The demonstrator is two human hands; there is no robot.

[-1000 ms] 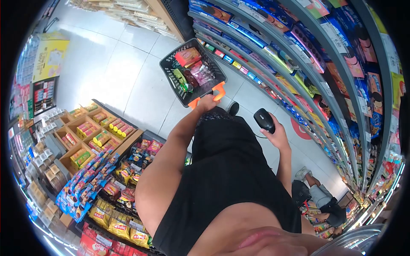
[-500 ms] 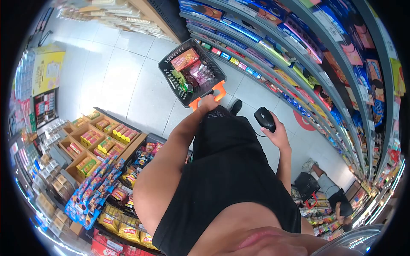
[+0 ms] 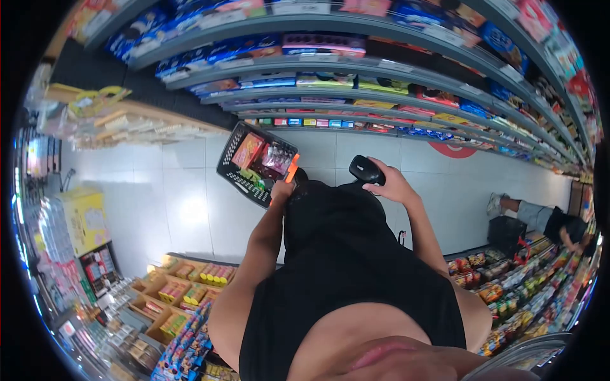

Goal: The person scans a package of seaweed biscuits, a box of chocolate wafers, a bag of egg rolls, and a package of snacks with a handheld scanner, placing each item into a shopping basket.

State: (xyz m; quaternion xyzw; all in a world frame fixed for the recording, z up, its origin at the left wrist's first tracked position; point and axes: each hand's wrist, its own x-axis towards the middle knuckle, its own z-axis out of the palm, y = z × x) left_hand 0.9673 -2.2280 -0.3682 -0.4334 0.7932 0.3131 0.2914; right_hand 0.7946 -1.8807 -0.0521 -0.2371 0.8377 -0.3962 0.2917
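Note:
My left hand (image 3: 282,190) is closed around the orange handle (image 3: 293,170) of a black shopping basket (image 3: 227,173), which hangs tilted in front of me. In the basket lie an orange-red box (image 3: 248,151), a purple-pink pack (image 3: 277,157) and something green (image 3: 255,180), partly covered. My right hand (image 3: 395,185) grips a smooth black device (image 3: 366,169), rounded like a computer mouse, with a small light mark on it. The device is held over the floor, apart from the shelves.
Long grey shelves (image 3: 356,26) full of packaged snacks run across the front. Behind me on the left stands a wooden display (image 3: 166,279) of yellow-lidded tubes; packets (image 3: 502,305) fill a rack on the right. Another person (image 3: 540,219) bends near a black basket (image 3: 506,233) at far right.
My view has turned right, so the shelves now lie across the front. The basket appears further left and the black device higher and further left. Both hands keep their hold.

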